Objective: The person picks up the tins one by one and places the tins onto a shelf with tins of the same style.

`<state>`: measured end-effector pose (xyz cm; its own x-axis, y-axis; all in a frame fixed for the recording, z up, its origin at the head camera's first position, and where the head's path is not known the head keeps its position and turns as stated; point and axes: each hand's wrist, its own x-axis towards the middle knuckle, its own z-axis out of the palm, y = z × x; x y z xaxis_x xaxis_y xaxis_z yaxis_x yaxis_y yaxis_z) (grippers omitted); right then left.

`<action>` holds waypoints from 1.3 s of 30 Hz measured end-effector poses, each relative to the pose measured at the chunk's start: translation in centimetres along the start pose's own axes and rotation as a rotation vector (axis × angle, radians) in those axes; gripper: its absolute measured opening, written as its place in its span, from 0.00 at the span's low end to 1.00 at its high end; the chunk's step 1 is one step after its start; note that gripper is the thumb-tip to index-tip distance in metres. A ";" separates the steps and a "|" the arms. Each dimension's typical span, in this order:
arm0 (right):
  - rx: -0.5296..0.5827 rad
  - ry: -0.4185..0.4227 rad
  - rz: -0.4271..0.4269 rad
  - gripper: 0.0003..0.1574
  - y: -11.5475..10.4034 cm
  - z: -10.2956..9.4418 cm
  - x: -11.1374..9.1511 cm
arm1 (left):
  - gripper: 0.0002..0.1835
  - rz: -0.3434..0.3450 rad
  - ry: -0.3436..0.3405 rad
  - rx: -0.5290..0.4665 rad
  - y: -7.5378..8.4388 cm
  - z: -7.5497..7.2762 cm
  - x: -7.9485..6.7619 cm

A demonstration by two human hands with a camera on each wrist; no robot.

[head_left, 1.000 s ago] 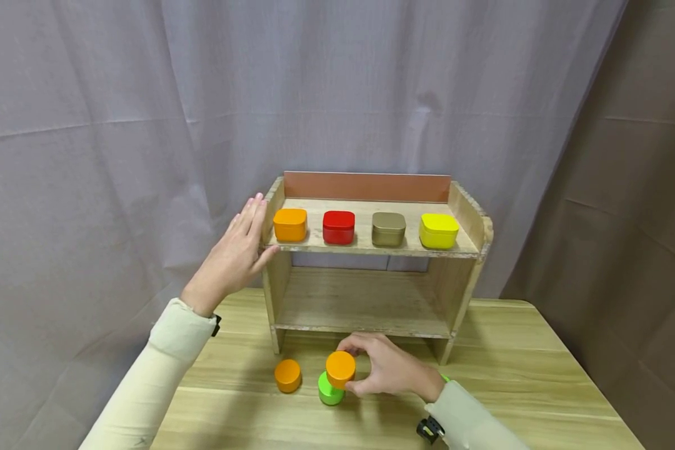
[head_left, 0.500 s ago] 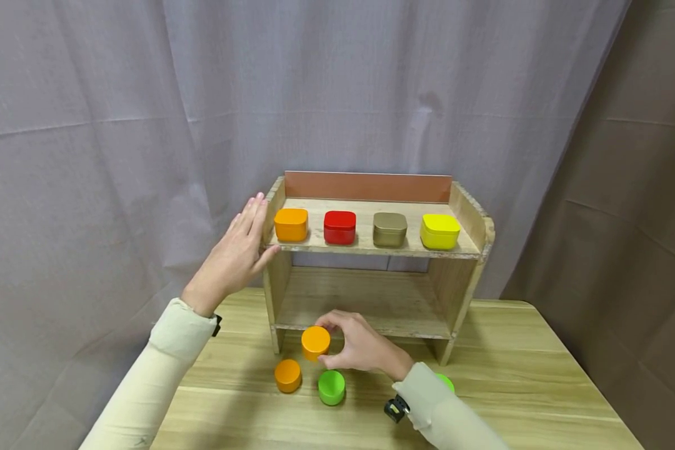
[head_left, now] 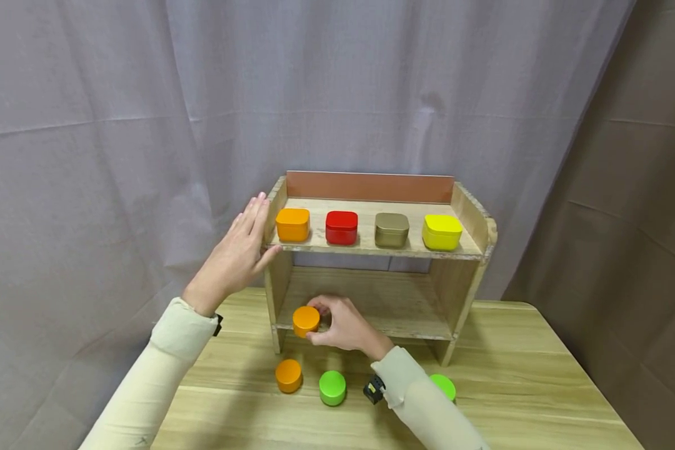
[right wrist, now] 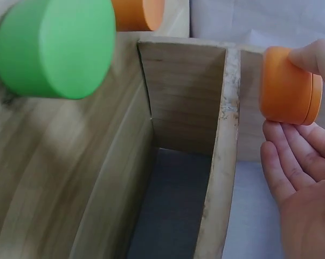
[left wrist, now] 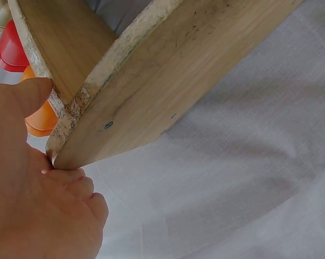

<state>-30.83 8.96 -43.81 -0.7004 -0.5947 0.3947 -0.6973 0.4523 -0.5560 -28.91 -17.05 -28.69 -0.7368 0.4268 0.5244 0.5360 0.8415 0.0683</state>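
In the head view my right hand [head_left: 343, 323] pinches an orange round lidded box [head_left: 306, 321] between thumb and fingers, at the left front edge of the wooden shelf's lower board. The right wrist view shows the lid seam of this orange box [right wrist: 287, 86]. My left hand [head_left: 227, 265] rests on the left side of the wooden shelf [head_left: 365, 300], fingers straight along its side and thumb on the front edge. Four-sided lidded boxes stand in a row on the top board: orange [head_left: 293, 225], red [head_left: 341, 228], olive [head_left: 391, 230] and yellow [head_left: 441, 232].
On the table [head_left: 517, 356] before the shelf stand another orange round box [head_left: 289, 375] and a green round box [head_left: 332, 388]. A second green round box [head_left: 443, 386] is partly hidden by my right sleeve. Grey curtains [head_left: 371, 81] hang close behind the shelf.
My right hand has carried the orange round box up, left and forward from over the green box to the lower board's front edge. My left hand has stayed in place.
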 end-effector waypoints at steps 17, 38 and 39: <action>-0.019 0.028 0.112 0.33 0.6 1.3 2.4 | 0.48 0.017 0.011 -0.001 0.1 0.1 0.0; -0.022 0.023 0.137 0.43 0.7 0.8 0.7 | 0.48 0.009 0.010 -0.012 -0.2 0.1 0.0; -0.026 0.027 0.129 0.43 0.7 0.4 0.3 | 0.49 0.009 0.009 -0.013 -0.2 0.1 0.0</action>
<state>-31.42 8.86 -44.39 -0.7882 -0.5125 0.3407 -0.6046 0.5415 -0.5842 -29.05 -17.20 -28.76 -0.7284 0.4311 0.5325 0.5476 0.8335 0.0743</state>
